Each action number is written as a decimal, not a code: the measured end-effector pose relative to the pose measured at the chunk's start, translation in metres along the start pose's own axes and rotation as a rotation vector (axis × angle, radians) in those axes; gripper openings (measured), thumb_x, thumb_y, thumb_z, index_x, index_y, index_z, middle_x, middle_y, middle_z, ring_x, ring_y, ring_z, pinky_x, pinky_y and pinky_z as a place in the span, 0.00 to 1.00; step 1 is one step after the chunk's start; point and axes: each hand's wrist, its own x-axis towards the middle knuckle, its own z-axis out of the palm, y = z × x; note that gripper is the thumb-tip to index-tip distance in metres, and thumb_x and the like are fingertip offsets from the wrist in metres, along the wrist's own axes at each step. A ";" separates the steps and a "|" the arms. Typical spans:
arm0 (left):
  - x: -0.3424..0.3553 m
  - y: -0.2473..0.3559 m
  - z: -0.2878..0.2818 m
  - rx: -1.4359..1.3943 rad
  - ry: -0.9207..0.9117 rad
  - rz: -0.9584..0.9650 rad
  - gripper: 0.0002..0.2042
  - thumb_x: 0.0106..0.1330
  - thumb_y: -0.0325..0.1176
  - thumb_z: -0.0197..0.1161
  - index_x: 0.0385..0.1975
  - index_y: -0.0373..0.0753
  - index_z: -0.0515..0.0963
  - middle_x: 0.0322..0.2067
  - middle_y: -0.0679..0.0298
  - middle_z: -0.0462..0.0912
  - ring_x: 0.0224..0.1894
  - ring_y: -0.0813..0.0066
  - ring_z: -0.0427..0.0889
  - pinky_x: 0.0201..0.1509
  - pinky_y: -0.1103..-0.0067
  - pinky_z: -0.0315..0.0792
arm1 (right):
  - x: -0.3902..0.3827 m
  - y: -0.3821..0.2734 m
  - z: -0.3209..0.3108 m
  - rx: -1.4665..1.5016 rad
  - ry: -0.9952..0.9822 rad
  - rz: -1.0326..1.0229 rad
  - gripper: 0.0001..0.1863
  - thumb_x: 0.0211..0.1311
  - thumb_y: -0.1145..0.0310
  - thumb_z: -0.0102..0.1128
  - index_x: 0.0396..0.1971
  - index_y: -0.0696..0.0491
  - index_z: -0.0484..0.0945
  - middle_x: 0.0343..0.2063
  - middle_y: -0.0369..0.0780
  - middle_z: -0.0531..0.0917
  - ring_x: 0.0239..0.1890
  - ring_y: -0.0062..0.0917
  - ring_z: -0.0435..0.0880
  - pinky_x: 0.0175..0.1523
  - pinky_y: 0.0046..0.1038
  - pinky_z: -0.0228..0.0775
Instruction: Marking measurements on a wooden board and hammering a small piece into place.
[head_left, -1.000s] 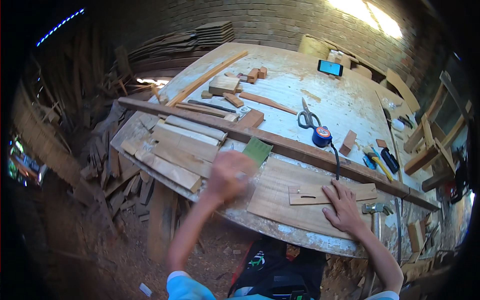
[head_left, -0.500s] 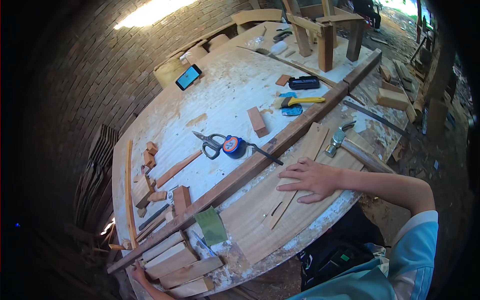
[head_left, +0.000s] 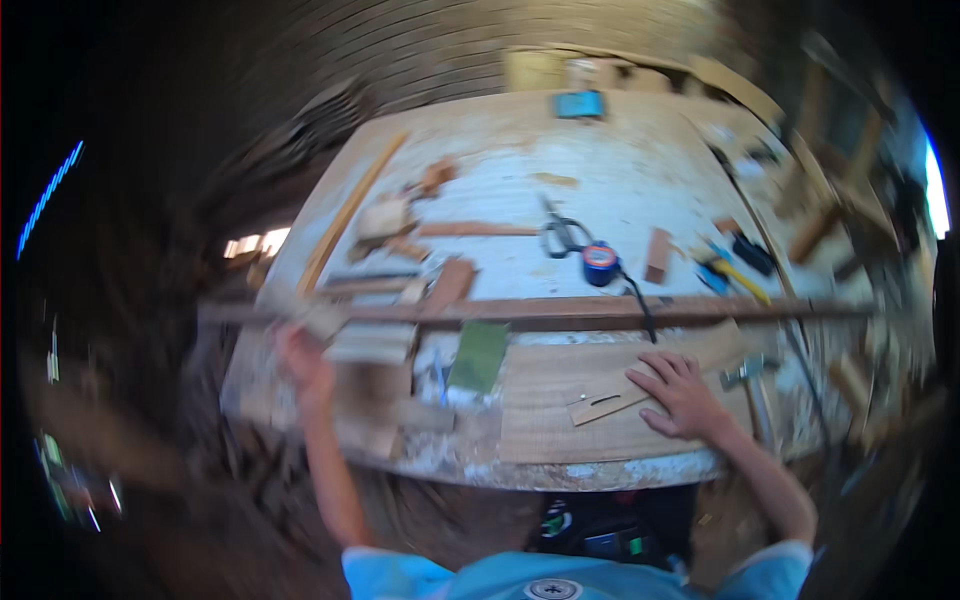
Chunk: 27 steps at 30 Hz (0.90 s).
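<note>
We see a counter [head_left: 620, 180] of pale, matt, worn wood, rough and chipped along its near edge. Across it lies a long strip [head_left: 560, 312] of darker, smoother-looking wood, and nearer us a light board [head_left: 600, 425] of bare matt wood. The scissors [head_left: 562, 235] have dull metal blades, and the tape measure [head_left: 600, 264] looks like glossy plastic.

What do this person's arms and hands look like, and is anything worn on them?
Both hands, left and right, are bare: no gloves, and no rings or watch that the blurred picture shows. The forearms are uncovered too. Short light-blue sleeves end near the elbows.
</note>
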 end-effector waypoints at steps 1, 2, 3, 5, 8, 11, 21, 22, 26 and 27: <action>-0.044 -0.002 0.064 -0.267 -0.134 -0.259 0.22 0.53 0.33 0.53 0.48 0.30 0.72 0.40 0.55 0.79 0.46 0.61 0.77 0.50 0.68 0.71 | -0.010 0.005 -0.004 -0.013 0.024 0.102 0.31 0.51 0.55 0.58 0.58 0.45 0.68 0.57 0.45 0.66 0.59 0.37 0.64 0.60 0.44 0.51; -0.081 0.007 0.100 -0.281 -0.292 -0.380 0.23 0.56 0.36 0.51 0.50 0.29 0.69 0.47 0.53 0.77 0.46 0.59 0.78 0.47 0.64 0.73 | -0.011 0.006 -0.007 -0.025 0.002 0.023 0.31 0.51 0.55 0.58 0.58 0.45 0.68 0.57 0.45 0.66 0.59 0.37 0.64 0.60 0.44 0.51; -0.109 0.007 0.130 -0.293 -0.438 -0.418 0.25 0.56 0.38 0.50 0.52 0.29 0.67 0.49 0.53 0.75 0.45 0.60 0.78 0.43 0.64 0.74 | -0.010 0.003 -0.007 -0.016 0.030 0.041 0.30 0.51 0.57 0.59 0.57 0.47 0.68 0.56 0.46 0.67 0.58 0.38 0.65 0.60 0.43 0.52; -0.148 -0.004 0.161 -0.478 -0.468 -0.618 0.25 0.59 0.44 0.49 0.54 0.34 0.66 0.46 0.55 0.74 0.40 0.63 0.76 0.38 0.67 0.72 | -0.002 0.004 -0.008 -0.017 0.054 0.053 0.30 0.51 0.58 0.59 0.56 0.49 0.69 0.55 0.47 0.68 0.58 0.40 0.65 0.60 0.43 0.53; -0.189 -0.021 0.183 -0.534 -0.511 -0.684 0.25 0.63 0.50 0.47 0.53 0.38 0.68 0.42 0.57 0.75 0.37 0.66 0.76 0.35 0.68 0.72 | 0.034 0.025 -0.002 0.394 0.218 0.144 0.26 0.54 0.63 0.59 0.54 0.55 0.69 0.50 0.50 0.72 0.54 0.42 0.70 0.56 0.37 0.61; -0.225 -0.033 0.204 -0.503 -0.627 -0.689 0.24 0.67 0.53 0.46 0.52 0.40 0.67 0.41 0.60 0.76 0.37 0.68 0.77 0.36 0.68 0.75 | 0.096 0.066 -0.031 0.127 0.543 0.233 0.24 0.58 0.62 0.56 0.52 0.59 0.69 0.47 0.51 0.74 0.50 0.44 0.74 0.53 0.37 0.67; -0.267 -0.077 0.239 0.197 -0.667 -0.258 0.24 0.58 0.27 0.65 0.54 0.36 0.67 0.43 0.66 0.75 0.46 0.78 0.75 0.48 0.78 0.72 | 0.129 0.139 0.017 0.516 0.621 0.734 0.38 0.47 0.65 0.63 0.60 0.60 0.60 0.41 0.51 0.79 0.48 0.46 0.78 0.54 0.42 0.69; -0.255 -0.084 0.238 0.299 -0.665 -0.215 0.23 0.55 0.26 0.67 0.52 0.35 0.69 0.43 0.64 0.77 0.46 0.78 0.75 0.49 0.78 0.72 | 0.121 0.110 0.004 0.858 0.566 0.621 0.39 0.46 0.67 0.64 0.60 0.59 0.60 0.42 0.49 0.78 0.49 0.42 0.77 0.53 0.39 0.70; -0.228 -0.101 0.253 0.424 -0.642 -0.103 0.24 0.55 0.26 0.67 0.53 0.33 0.69 0.44 0.63 0.77 0.46 0.77 0.76 0.49 0.79 0.71 | 0.112 0.059 0.003 0.950 0.563 -0.063 0.37 0.45 0.80 0.63 0.60 0.57 0.61 0.45 0.41 0.70 0.52 0.25 0.72 0.52 0.25 0.72; -0.226 -0.101 0.250 0.400 -0.608 -0.087 0.24 0.56 0.26 0.67 0.53 0.33 0.69 0.45 0.62 0.77 0.47 0.77 0.75 0.50 0.79 0.70 | 0.111 0.041 0.000 0.966 0.555 -0.059 0.37 0.45 0.80 0.63 0.60 0.57 0.61 0.45 0.41 0.70 0.52 0.25 0.72 0.52 0.25 0.72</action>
